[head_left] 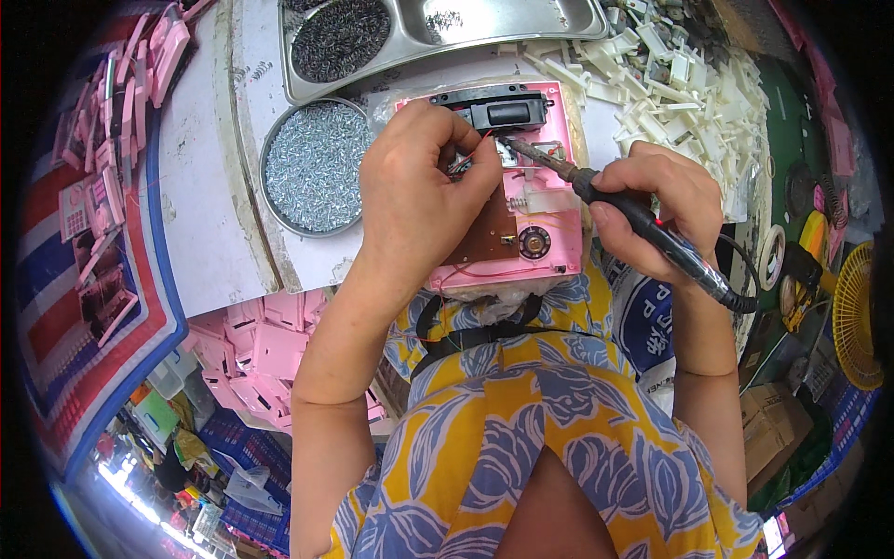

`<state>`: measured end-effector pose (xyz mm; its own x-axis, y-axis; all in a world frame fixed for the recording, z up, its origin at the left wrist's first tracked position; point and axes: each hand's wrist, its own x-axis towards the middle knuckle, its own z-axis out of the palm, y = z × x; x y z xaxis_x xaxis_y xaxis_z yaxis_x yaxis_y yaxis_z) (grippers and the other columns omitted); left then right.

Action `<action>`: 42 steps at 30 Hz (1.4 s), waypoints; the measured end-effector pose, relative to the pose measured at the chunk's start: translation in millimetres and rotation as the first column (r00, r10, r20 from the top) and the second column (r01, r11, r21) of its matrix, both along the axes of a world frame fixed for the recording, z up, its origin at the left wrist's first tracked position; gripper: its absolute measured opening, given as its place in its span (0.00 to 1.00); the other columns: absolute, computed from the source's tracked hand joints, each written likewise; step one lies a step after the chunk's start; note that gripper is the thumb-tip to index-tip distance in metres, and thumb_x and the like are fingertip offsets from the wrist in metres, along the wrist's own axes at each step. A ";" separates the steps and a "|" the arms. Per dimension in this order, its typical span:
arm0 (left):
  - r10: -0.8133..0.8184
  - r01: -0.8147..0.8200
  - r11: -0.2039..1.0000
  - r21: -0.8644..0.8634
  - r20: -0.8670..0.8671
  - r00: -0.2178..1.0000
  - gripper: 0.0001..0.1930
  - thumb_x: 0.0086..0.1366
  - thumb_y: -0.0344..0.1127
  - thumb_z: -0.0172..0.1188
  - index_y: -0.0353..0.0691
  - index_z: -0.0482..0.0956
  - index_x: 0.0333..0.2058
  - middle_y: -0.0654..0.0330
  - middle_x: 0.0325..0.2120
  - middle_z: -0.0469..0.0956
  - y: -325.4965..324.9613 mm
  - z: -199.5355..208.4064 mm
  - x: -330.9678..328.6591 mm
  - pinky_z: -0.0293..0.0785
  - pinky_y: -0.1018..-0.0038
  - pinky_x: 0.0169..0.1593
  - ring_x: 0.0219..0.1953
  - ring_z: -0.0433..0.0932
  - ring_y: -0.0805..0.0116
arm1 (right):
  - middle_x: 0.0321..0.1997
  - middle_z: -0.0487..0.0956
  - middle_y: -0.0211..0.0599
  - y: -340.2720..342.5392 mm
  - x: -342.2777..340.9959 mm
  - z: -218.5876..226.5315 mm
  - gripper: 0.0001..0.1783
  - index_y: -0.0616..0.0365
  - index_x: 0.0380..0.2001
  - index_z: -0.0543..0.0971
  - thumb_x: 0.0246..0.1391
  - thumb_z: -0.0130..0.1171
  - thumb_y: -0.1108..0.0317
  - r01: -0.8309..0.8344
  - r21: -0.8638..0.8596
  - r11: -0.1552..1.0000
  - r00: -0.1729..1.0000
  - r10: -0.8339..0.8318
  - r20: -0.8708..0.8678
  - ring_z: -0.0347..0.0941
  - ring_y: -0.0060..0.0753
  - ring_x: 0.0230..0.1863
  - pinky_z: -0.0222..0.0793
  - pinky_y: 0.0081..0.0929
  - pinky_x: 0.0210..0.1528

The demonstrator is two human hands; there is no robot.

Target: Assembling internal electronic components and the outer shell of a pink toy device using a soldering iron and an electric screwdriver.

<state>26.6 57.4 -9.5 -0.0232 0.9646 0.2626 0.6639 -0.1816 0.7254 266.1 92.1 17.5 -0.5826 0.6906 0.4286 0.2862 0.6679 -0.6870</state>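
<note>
A pink plastic casing [559, 265] lies before me with its inside up. It holds a brown circuit board [486, 233], a small round speaker [535, 243], a white plastic piece [551, 201] with a spring, and a black module [508, 114] along the far edge. My left hand [405, 182] is over the casing's left side, thumb and forefinger pinched on a thin red wire [483, 140]. My right hand [666, 200] grips the handle of a soldering iron [643, 222]. Its tip reaches the area just below the black module, close to the wire; whether they touch, I cannot tell.
A round tin [267, 200] of small silvery screws stands left of my left hand. Behind it is a steel tray [400, 67] with dark springs. White plastic parts [675, 88] are heaped at the right. Pink casings [265, 349] are piled at lower left, others [140, 84] farther left.
</note>
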 end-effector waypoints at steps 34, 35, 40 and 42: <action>0.042 -0.035 0.989 0.143 -0.043 0.998 0.07 0.55 0.25 0.68 0.35 0.77 0.24 0.60 0.21 0.72 -0.1 -7.2 3.6 0.68 0.75 0.26 0.21 0.71 0.71 | 0.21 0.77 0.33 -11.5 25.3 3.4 0.12 0.59 0.34 0.81 0.46 0.71 0.70 0.075 -0.030 0.997 0.992 -0.078 -0.097 0.70 0.26 0.19 0.62 0.22 0.21; 0.046 -0.039 0.989 0.142 -0.042 0.998 0.07 0.55 0.26 0.68 0.35 0.77 0.24 0.60 0.21 0.72 -0.3 -6.8 3.7 0.68 0.75 0.26 0.21 0.71 0.71 | 0.22 0.77 0.34 -11.9 26.7 3.3 0.12 0.60 0.34 0.81 0.46 0.71 0.70 0.085 -0.035 0.996 0.991 -0.089 -0.104 0.70 0.26 0.19 0.62 0.22 0.22; 0.079 -0.072 0.988 0.139 -0.049 0.996 0.08 0.52 0.27 0.70 0.37 0.77 0.28 0.60 0.25 0.74 -6.1 4.4 1.4 0.70 0.70 0.27 0.23 0.73 0.65 | 0.25 0.79 0.37 -14.9 39.5 2.1 0.13 0.63 0.36 0.81 0.45 0.70 0.74 0.122 -0.026 0.992 0.982 -0.124 -0.144 0.70 0.25 0.21 0.62 0.21 0.24; 0.042 -0.035 0.992 0.117 -0.058 0.997 0.10 0.52 0.27 0.70 0.39 0.77 0.30 0.59 0.28 0.75 -15.8 20.9 3.3 0.72 0.67 0.29 0.25 0.74 0.62 | 0.27 0.80 0.39 -20.8 53.5 5.5 0.15 0.67 0.38 0.80 0.44 0.69 0.77 0.151 -0.096 0.984 0.970 -0.166 -0.180 0.71 0.26 0.24 0.63 0.21 0.27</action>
